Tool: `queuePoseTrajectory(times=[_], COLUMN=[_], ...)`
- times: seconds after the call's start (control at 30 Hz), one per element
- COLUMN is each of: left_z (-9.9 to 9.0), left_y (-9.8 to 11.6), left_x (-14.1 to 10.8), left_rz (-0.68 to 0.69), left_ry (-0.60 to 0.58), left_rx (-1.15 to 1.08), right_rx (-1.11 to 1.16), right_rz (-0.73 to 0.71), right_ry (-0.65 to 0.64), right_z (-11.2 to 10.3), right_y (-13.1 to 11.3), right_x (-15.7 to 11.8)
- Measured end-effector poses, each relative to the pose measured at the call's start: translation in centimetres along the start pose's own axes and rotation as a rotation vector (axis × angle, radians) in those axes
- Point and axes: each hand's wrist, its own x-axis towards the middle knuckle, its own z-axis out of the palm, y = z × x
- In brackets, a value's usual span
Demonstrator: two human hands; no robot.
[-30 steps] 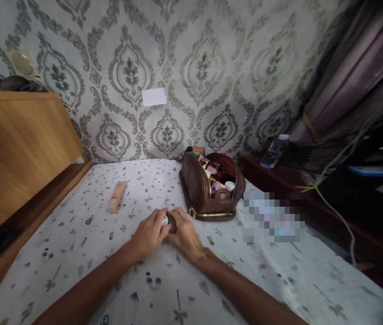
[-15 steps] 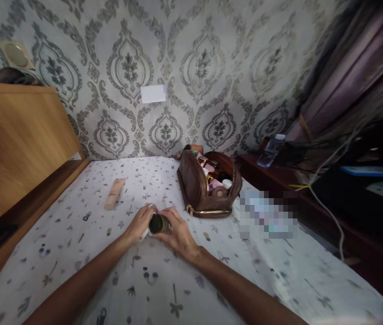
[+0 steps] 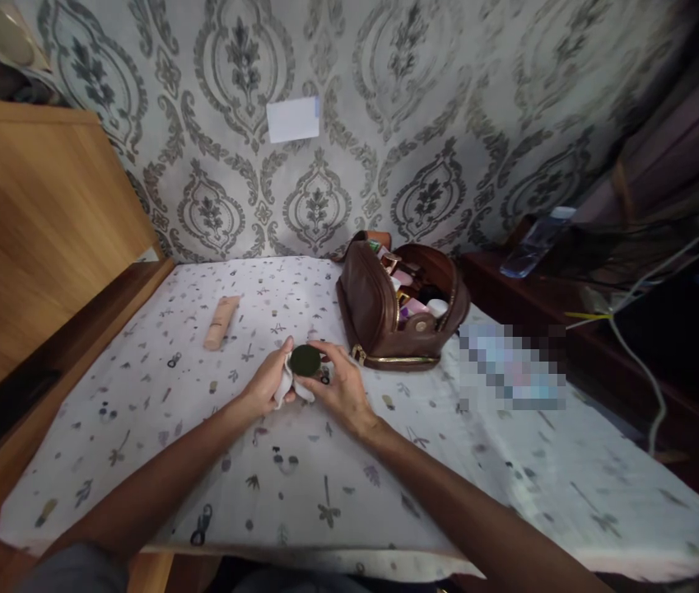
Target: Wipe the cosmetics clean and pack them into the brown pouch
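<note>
Over the patterned sheet (image 3: 328,461), midway between its left and right edges, I have the left hand (image 3: 266,381) gripping a white cloth (image 3: 283,388) and the right hand (image 3: 347,389) grasping a dark round container (image 3: 305,361). Its flat end has just turned squarely toward me, leaving that side uncovered.

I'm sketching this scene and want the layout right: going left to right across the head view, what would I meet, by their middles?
Wooden panel, peach tube, left hand, dark green round item, right hand, brown bag, clear bottle.
</note>
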Motion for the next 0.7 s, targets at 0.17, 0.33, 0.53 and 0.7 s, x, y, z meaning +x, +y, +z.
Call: queuePoseTrajectory(times=[0.17,0.33,0.53,0.7], left_z=[0.0,0.0,0.1,0.1], left_y=[0.0,-0.1,0.6,-0.4], left_x=[-0.2,-0.1,-0.5,-0.4], left_rz=[0.138,0.172,0.059,-0.043], left_ry=[0.089,0.226,0.16,0.029], left_rx=[0.094,0.076,0.017,-0.045], right_rx=[-0.045,-0.033,0.215,0.474], right_rz=[-0.01,-0.05,0.029,0.13], right_ry=[-0.009,-0.054,-0.093,-0.104], right_z=[0.0,-0.1,-0.4,0.1], right_y=[-0.3,-1.1,-1.3,-1.3], right_x=[0.0,0.1,0.3,0.1])
